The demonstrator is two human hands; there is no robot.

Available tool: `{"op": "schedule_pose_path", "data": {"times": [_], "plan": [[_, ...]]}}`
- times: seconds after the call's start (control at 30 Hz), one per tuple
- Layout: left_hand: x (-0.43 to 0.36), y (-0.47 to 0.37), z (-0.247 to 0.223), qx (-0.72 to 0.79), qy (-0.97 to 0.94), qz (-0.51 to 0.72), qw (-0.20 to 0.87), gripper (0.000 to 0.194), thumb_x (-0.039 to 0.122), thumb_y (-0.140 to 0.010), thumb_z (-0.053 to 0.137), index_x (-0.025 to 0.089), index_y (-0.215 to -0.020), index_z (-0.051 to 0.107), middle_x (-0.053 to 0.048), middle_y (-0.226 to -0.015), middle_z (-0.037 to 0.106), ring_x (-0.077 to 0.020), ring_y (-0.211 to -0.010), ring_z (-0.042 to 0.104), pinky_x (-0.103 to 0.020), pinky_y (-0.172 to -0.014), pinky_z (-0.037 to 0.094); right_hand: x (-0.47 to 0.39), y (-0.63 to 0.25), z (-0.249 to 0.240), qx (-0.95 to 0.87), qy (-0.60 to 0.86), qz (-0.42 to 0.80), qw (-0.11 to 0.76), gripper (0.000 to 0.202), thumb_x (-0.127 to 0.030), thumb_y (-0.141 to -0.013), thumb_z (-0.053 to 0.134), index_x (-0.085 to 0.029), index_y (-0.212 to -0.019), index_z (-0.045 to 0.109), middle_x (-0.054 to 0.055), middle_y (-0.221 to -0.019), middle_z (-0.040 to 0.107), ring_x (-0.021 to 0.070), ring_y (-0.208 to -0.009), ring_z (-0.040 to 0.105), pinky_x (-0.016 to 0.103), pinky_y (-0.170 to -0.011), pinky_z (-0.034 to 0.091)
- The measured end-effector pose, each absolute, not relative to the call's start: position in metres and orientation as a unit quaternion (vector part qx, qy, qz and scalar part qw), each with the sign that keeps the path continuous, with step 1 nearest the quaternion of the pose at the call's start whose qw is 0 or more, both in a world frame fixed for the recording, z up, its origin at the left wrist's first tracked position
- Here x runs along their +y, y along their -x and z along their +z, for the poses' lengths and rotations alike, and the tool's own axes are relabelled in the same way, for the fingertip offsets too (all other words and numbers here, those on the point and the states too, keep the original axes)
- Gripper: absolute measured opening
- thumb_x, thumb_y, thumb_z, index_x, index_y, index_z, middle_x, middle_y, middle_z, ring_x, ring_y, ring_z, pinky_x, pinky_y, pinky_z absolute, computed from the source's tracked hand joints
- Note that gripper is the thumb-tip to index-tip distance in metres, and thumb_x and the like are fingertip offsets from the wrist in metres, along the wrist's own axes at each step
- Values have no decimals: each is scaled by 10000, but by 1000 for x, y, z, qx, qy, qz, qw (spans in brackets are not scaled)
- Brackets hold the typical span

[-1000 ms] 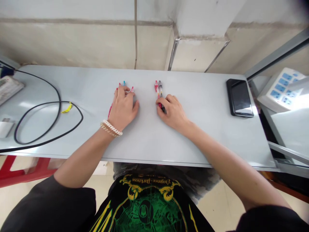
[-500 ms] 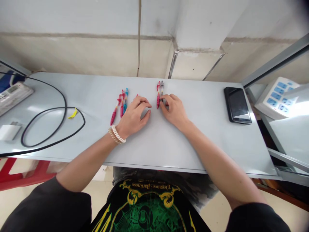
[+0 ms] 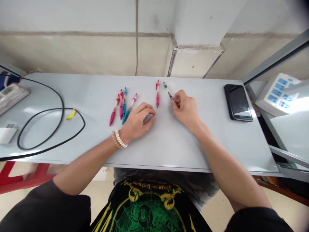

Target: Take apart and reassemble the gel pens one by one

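The dark pen (image 3: 167, 90) is held by its near end between the thumb and fingers of the right hand (image 3: 185, 109); its far end is pointed away from the person and slightly to the left. Nothing is seen to be grasped by the left hand (image 3: 137, 122), which is released, with its fingers loosely curled over the bench (image 3: 164, 145). Whether the bench is touched by its fingertips cannot be told.

A red pen (image 3: 157, 94) is laid on the bench beyond the gap between the hands, just left of the dark pen and apart from it.

Four pens are noted to the left of and beyond the left hand. The leftmost pink pen (image 3: 114, 112) is set at a slant, followed by the upright-lying pink pen (image 3: 121, 106) and the turquoise pen (image 3: 124, 104), which are placed close together. The pink-clipped blue pen (image 3: 129, 111) is slanted nearest the left hand.

Well to the left of the hands, a looped black cable (image 3: 63, 109) is found, by which a yellow tag (image 3: 70, 115) is carried. A white adapter (image 3: 7, 134) is located farther left. A black device (image 3: 238, 102) is placed well to the right of the right hand.
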State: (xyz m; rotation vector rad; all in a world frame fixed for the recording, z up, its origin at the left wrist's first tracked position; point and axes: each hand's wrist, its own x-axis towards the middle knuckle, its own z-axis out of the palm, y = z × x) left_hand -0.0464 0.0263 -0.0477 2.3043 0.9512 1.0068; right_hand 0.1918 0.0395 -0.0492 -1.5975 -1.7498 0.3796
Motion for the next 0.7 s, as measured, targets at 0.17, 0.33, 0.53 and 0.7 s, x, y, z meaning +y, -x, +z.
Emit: {"op": "schedule_pose_path", "data": {"times": [0.17,0.33,0.53,0.7], "plan": [[31,44,-42,365,-580,464,561,429,376,-942,811,186,-1290,649,-140,-1265,772,-239,-1138,774,-400,-1006,639,25,-186,-30,-604,506,383,483,251,-452,-973,695,-243,-1104,646,-4,-811,711,130,-605,583,301,-585,493],[38,47,-32,361,-473,513,619,457,477,-876,882,244,-1204,663,-80,-1273,781,-232,-1183,768,-375,-1018,651,13,-158,-30,-593,425,506,460,477,-655,-878,787,-209,-1022,699,-3,-785,704,96,-610,579,260,-550,490],[36,39,-30,375,-460,556,583,360,459,-861,901,213,-1015,688,-42,-1029,814,-202,-1031,803,-307,-883,682,12,-145,-41,-525,403,575,480,556,-741,-868,744,-199,-992,727,-18,-718,663,99,-521,574,265,-457,464],[43,20,-23,396,-441,589,550,295,418,-883,887,177,-932,724,-64,-982,822,-224,-1008,813,-347,-925,679,10,-144,-39,-576,458,381,560,424,-660,-919,741,-254,-1016,820,12,-839,707,143,-689,651,331,-654,590]]}}
